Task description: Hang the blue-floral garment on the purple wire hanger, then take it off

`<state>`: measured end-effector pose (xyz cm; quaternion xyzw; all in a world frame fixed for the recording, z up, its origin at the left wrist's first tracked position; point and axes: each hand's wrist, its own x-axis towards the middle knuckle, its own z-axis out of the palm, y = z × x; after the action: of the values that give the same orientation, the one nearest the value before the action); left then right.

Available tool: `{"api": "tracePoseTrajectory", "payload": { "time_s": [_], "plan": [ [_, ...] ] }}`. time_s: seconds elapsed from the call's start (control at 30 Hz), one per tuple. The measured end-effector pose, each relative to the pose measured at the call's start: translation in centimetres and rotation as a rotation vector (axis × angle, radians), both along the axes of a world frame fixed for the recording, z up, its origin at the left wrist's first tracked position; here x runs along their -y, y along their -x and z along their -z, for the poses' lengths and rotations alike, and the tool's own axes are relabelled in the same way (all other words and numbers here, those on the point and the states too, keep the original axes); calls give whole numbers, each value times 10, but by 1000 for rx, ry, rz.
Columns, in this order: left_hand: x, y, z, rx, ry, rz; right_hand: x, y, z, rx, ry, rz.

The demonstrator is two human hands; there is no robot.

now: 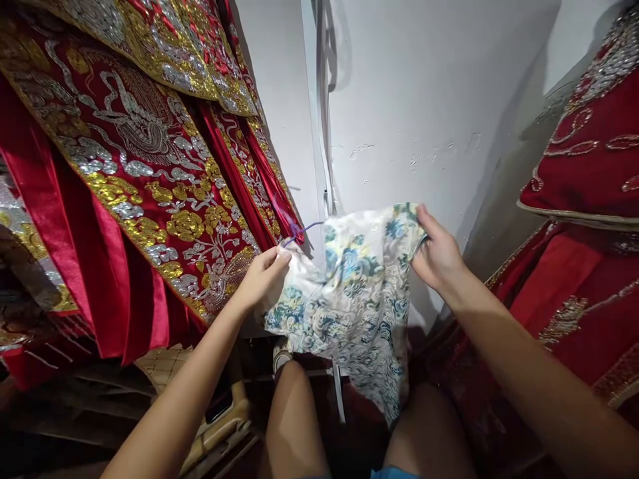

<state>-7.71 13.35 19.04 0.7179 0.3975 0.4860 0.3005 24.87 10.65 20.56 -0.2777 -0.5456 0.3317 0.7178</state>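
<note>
The floral garment (349,286) is soft, crinkled cloth; its purple hanger (313,226) looks like smooth plastic. At ten o'clock, glossy red satin (114,266) adjoins rough, glittering sequined embroidery (184,226).

A shop or costume storeroom, it seems: sequined red garments (164,166) hang left and right of the white wall (419,100).

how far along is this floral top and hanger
Done, it seems: the purple hanger runs into the floral top at the neck. In hand: left hand pinches near the neck, right hand grips the far edge. Left: the top is not hung up; the hanger's fit inside is hidden.
</note>
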Motion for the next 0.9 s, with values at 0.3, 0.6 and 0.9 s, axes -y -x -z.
{"api": "tracePoseTrajectory", "payload": {
  "time_s": [0.3, 0.6, 0.9],
  "plan": [
    [14, -26, 34, 337, -154, -181, 95, 46, 0, 820, -17, -722],
    [63, -75, -3, 590, 214, 291, 37, 60, 72, 647, 162, -48],
    [60, -59, -1, 796, 267, 249, 58, 12, 92, 373, 486, -300]
  ]
}}
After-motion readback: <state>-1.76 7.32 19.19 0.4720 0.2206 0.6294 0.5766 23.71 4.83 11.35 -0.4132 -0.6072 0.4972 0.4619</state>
